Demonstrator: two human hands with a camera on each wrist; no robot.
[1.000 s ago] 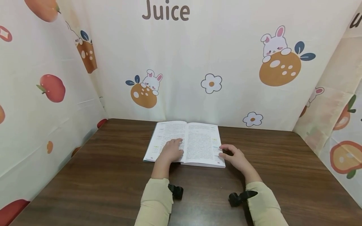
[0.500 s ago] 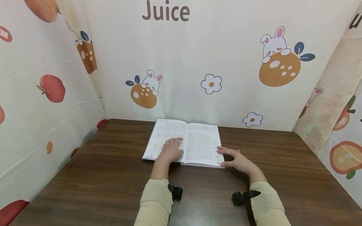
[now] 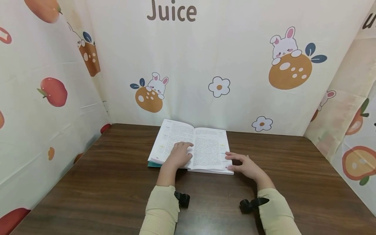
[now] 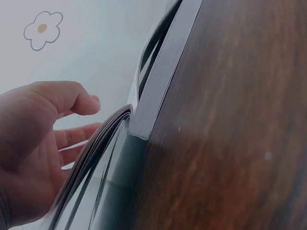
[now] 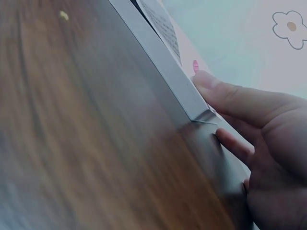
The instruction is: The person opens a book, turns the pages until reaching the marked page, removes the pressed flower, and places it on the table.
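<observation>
An open book (image 3: 209,147) with printed white pages lies at the far part of the table. My left hand (image 3: 177,156) lies over the left page, its fingers loosely bent toward the middle fold. In the left wrist view, the left-hand pages (image 4: 98,143) bow upward in a stack over the teal cover (image 4: 125,167), beside my left hand. My right hand (image 3: 246,166) is at the book's right edge. Its thumb (image 5: 211,86) touches the lower right corner of the page, and other fingers are by the side edge, partly hidden.
The brown wooden table (image 3: 102,192) extends around the book. Behind it hangs a pale curtain (image 3: 191,58) printed with fruit, rabbits and flowers. Black wrist cameras (image 3: 183,199) are strapped over both sleeves.
The left side of the book has risen and shows more teal cover beneath. My right hand has shifted slightly, its thumb and fingers now over the right page's edge. The left hand moved a little rightward.
</observation>
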